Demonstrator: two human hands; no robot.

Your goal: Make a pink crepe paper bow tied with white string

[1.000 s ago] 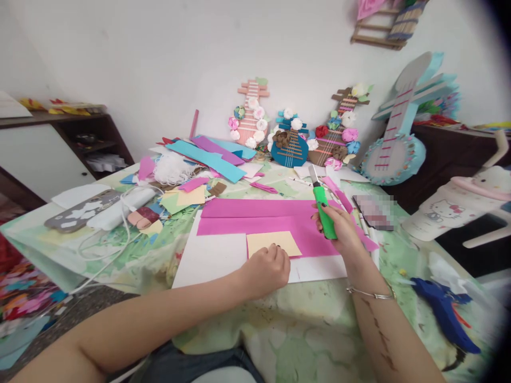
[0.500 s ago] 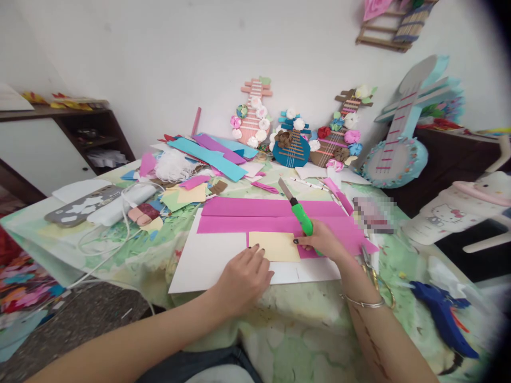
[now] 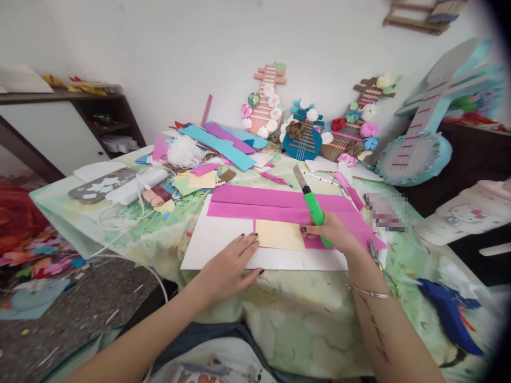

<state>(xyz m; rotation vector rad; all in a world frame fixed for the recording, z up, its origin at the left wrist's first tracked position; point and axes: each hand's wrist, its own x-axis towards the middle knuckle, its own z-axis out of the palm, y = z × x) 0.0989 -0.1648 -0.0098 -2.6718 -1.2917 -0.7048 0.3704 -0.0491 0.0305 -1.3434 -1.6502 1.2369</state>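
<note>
My right hand (image 3: 334, 232) grips a green utility knife (image 3: 314, 208), its blade out and pointing away from me, up and to the left. The fingertips of that hand touch the right end of a cream paper rectangle (image 3: 279, 235). Flat at the left end of this piece lies my left hand (image 3: 231, 263), fingers stretched and thumb apart. Under the cream piece are magenta paper (image 3: 287, 211), with a lengthwise slit or overlap line, and a white board (image 3: 221, 242).
Scissors (image 3: 375, 252) and a blue glue gun (image 3: 449, 314) lie to the right, near a white tumbler (image 3: 463, 213). Paper scraps (image 3: 195, 180), a power strip (image 3: 136, 186) and white cords occupy the left. Decorated paper instruments (image 3: 301, 135) lean on the wall.
My left hand has slid left and spread its thumb away from the fingers. The right hand keeps the knife near the cream paper's right end. The whole view has shifted slightly.
</note>
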